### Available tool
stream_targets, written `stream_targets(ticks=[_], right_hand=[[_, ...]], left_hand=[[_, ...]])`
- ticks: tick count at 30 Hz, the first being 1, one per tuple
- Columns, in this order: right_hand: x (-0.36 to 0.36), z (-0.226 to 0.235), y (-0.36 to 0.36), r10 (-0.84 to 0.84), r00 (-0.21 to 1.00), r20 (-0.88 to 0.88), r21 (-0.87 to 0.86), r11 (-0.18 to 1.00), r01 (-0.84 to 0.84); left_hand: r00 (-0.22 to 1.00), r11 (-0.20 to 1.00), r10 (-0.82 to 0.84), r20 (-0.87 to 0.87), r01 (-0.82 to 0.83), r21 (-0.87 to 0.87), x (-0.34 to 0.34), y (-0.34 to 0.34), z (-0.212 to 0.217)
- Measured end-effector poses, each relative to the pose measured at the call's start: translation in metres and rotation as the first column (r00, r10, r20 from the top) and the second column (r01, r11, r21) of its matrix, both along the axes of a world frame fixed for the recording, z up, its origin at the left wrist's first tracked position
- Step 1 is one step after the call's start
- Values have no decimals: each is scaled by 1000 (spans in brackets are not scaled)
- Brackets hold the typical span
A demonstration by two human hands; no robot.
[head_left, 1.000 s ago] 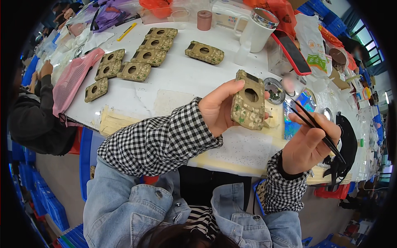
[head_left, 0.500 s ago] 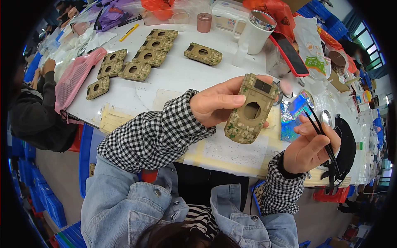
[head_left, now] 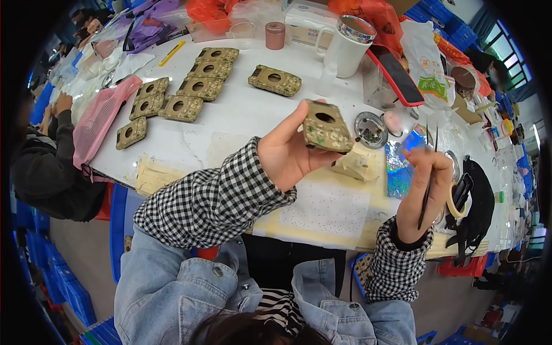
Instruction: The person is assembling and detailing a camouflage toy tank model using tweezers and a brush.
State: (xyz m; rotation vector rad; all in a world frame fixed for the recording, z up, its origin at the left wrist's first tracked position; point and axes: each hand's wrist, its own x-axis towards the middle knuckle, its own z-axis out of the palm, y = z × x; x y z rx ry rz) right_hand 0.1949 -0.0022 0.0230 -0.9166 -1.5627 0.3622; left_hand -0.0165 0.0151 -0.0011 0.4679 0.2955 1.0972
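My left hand [head_left: 287, 155] holds up an olive, flower-patterned phone case [head_left: 325, 126] with a round hole, tilted over the white table [head_left: 241, 115]. My right hand [head_left: 424, 183] is raised to its right, gripping thin black tweezers [head_left: 428, 184] that point upward. Several matching cases [head_left: 190, 95] lie in rows at the far left of the table, and one more case [head_left: 275, 80] lies apart behind my left hand. A small round metal dish [head_left: 370, 129] sits just right of the held case.
A white mug [head_left: 349, 46], a red-edged phone [head_left: 397, 72], a pink tray [head_left: 100, 123] and plastic bags crowd the table. A black bag [head_left: 474, 213] lies at the right. Another person in black [head_left: 43, 167] sits at the left edge.
My left hand has turned the case and drawn it left, nearer my view. My right hand has risen, swinging the tweezers from a slant to nearly upright.
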Motion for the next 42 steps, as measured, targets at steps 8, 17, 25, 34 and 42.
stream_targets(ticks=[8,17,25,34,42], right_hand=[[5,0,6,-72,893,444,-37,994,99],[0,-7,11,4,803,596,-23,1000,12],[2,-8,10,-13,804,594,-5,1000,19],[3,-8,10,-16,806,591,-8,1000,26],[2,-8,9,-14,805,594,0,1000,18]], left_hand=[[991,982,69,118,-47,-182,-3,-2,3],[991,972,55,120,-25,-233,-4,-3,-1],[999,978,32,-4,-32,-207,-3,-2,3],[1000,984,23,-16,-25,-175,-2,-2,3],[1000,988,14,1,-14,-155,-2,-3,2]])
